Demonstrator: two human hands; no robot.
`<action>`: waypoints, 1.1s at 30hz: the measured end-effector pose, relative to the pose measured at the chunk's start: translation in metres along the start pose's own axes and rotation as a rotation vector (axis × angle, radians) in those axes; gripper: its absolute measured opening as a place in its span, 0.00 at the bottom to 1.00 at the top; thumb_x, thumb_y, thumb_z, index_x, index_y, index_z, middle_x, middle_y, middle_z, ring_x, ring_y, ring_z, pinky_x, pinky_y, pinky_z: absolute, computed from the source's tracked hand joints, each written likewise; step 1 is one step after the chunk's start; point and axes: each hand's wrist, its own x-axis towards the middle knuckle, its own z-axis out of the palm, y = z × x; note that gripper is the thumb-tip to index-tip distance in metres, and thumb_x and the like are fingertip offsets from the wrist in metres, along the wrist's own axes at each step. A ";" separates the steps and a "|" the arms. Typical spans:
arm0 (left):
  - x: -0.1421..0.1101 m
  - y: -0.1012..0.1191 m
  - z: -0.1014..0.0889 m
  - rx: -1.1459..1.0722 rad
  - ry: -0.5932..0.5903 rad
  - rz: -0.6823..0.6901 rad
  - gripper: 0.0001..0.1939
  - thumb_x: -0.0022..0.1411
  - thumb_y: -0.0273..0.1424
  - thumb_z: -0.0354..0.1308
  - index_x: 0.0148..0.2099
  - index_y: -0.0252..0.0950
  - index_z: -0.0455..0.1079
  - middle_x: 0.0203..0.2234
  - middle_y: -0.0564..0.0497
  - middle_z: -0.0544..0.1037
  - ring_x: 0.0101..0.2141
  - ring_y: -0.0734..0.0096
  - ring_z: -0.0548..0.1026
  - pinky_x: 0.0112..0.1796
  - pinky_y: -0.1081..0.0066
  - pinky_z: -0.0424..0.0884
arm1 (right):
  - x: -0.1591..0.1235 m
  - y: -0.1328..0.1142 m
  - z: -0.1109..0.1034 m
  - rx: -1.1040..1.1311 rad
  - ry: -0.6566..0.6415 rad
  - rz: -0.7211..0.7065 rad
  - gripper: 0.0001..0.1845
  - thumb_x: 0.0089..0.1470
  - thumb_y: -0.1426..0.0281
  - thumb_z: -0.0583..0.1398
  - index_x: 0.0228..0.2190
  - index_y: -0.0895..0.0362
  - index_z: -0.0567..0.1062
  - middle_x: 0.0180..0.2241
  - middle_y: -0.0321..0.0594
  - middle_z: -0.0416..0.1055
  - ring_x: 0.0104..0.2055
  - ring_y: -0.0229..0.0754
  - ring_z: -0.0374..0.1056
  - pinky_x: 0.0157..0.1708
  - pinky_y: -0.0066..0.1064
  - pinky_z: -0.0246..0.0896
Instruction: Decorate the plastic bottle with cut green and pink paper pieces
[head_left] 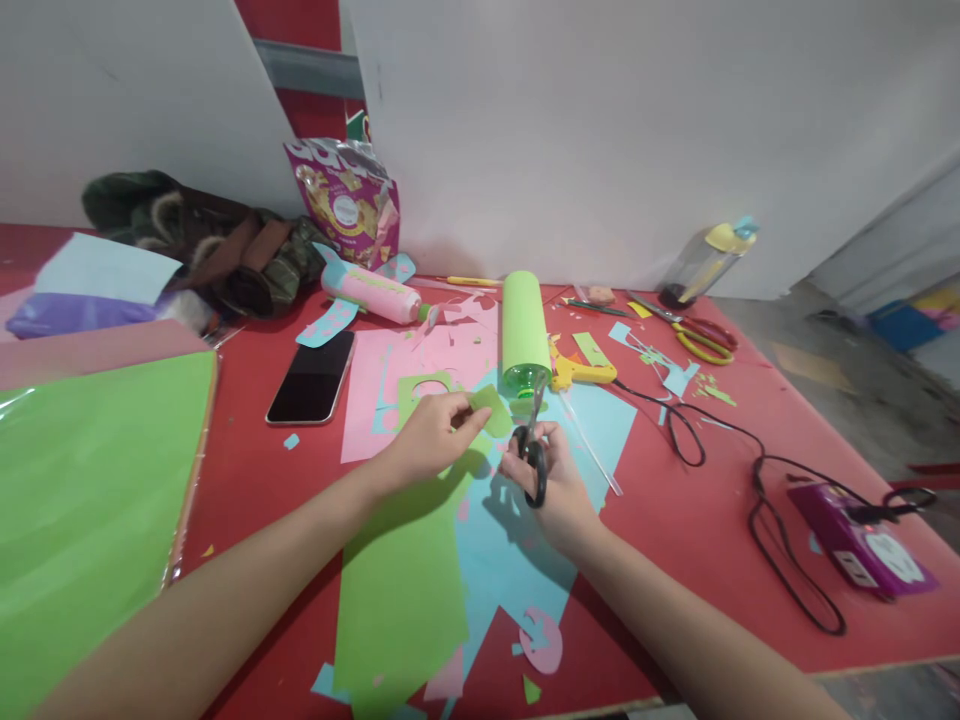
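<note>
Between the thumb and fingers of my left hand (429, 438) is a small green paper piece (491, 411). My right hand (553, 490) grips black-handled scissors (537, 462), blades pointing up and away from me, just right of that piece. Behind the blades lies a bottle wrapped in light green paper (525, 320), its clear green neck end facing me. Below my hands are a large green sheet (405, 600) and a light blue sheet (517, 560). A green sheet with a round hole (409, 395) shows partly behind my left hand.
A yellow glue gun (581, 370) trails a black cord to a purple power strip (862, 540). A phone (312, 380) lies left, near a pink-wrapped bottle (371, 293). A snack bag (349, 205) stands at the wall. Red-and-yellow scissors (701, 338) and a clear bottle (705, 265) sit right.
</note>
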 end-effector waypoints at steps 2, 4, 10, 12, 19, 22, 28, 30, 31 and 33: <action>0.000 0.000 -0.003 0.005 0.067 0.003 0.17 0.55 0.37 0.45 0.18 0.36 0.54 0.13 0.57 0.58 0.17 0.78 0.57 0.20 0.75 0.55 | -0.001 0.002 0.000 0.064 -0.086 0.036 0.21 0.41 0.61 0.62 0.28 0.51 0.53 0.24 0.27 0.58 0.25 0.32 0.58 0.29 0.29 0.55; 0.000 0.002 -0.007 0.017 0.132 0.017 0.16 0.56 0.36 0.45 0.19 0.36 0.54 0.13 0.57 0.59 0.18 0.78 0.57 0.20 0.75 0.55 | -0.003 0.002 0.001 0.099 -0.159 0.061 0.21 0.42 0.57 0.60 0.29 0.51 0.53 0.24 0.27 0.58 0.25 0.33 0.59 0.30 0.30 0.55; -0.003 0.008 -0.015 0.116 0.234 0.092 0.14 0.57 0.35 0.44 0.23 0.35 0.59 0.17 0.54 0.67 0.20 0.77 0.62 0.23 0.75 0.59 | -0.007 -0.004 0.002 -0.018 -0.280 0.029 0.23 0.42 0.52 0.59 0.29 0.51 0.53 0.25 0.30 0.57 0.26 0.34 0.57 0.28 0.30 0.54; -0.004 0.008 -0.016 0.190 0.255 0.146 0.14 0.58 0.34 0.43 0.23 0.35 0.60 0.17 0.53 0.68 0.21 0.76 0.64 0.25 0.74 0.60 | -0.008 -0.006 0.003 -0.078 -0.321 -0.002 0.23 0.42 0.51 0.58 0.29 0.51 0.53 0.25 0.31 0.56 0.26 0.35 0.56 0.27 0.30 0.53; -0.008 0.009 -0.012 0.339 0.290 0.359 0.13 0.59 0.31 0.42 0.23 0.36 0.58 0.17 0.53 0.67 0.21 0.74 0.64 0.25 0.74 0.60 | -0.008 -0.006 0.003 -0.112 -0.362 -0.027 0.23 0.43 0.50 0.57 0.29 0.51 0.53 0.25 0.31 0.55 0.26 0.35 0.54 0.26 0.29 0.52; -0.009 0.009 -0.010 0.363 0.319 0.398 0.13 0.59 0.30 0.42 0.22 0.36 0.57 0.16 0.53 0.66 0.20 0.74 0.63 0.25 0.73 0.59 | -0.008 -0.006 0.003 -0.099 -0.372 -0.043 0.23 0.43 0.50 0.57 0.29 0.52 0.53 0.25 0.32 0.56 0.26 0.35 0.54 0.26 0.28 0.52; -0.009 0.006 -0.005 0.332 0.334 0.365 0.13 0.58 0.30 0.42 0.22 0.37 0.56 0.16 0.54 0.63 0.20 0.73 0.62 0.26 0.72 0.59 | -0.008 -0.007 0.003 -0.093 -0.371 -0.036 0.22 0.44 0.51 0.57 0.29 0.52 0.53 0.25 0.32 0.56 0.26 0.35 0.54 0.27 0.29 0.52; -0.010 0.007 -0.004 0.304 0.335 0.333 0.12 0.58 0.30 0.43 0.22 0.37 0.57 0.16 0.54 0.63 0.20 0.73 0.62 0.27 0.71 0.59 | -0.009 -0.006 0.003 -0.082 -0.367 -0.038 0.22 0.44 0.51 0.57 0.29 0.52 0.53 0.25 0.32 0.56 0.26 0.35 0.54 0.27 0.29 0.52; -0.010 0.007 -0.004 0.289 0.333 0.311 0.12 0.58 0.30 0.43 0.22 0.37 0.57 0.16 0.54 0.64 0.20 0.73 0.62 0.26 0.71 0.59 | -0.009 -0.006 0.003 -0.077 -0.364 -0.039 0.22 0.44 0.51 0.57 0.29 0.52 0.53 0.25 0.31 0.56 0.26 0.35 0.54 0.27 0.29 0.52; -0.010 0.010 -0.004 0.255 0.328 0.268 0.13 0.58 0.31 0.43 0.22 0.37 0.57 0.16 0.54 0.64 0.20 0.74 0.63 0.26 0.72 0.59 | -0.008 -0.005 0.003 -0.054 -0.346 -0.030 0.22 0.44 0.52 0.58 0.28 0.52 0.53 0.25 0.31 0.57 0.26 0.34 0.56 0.27 0.28 0.53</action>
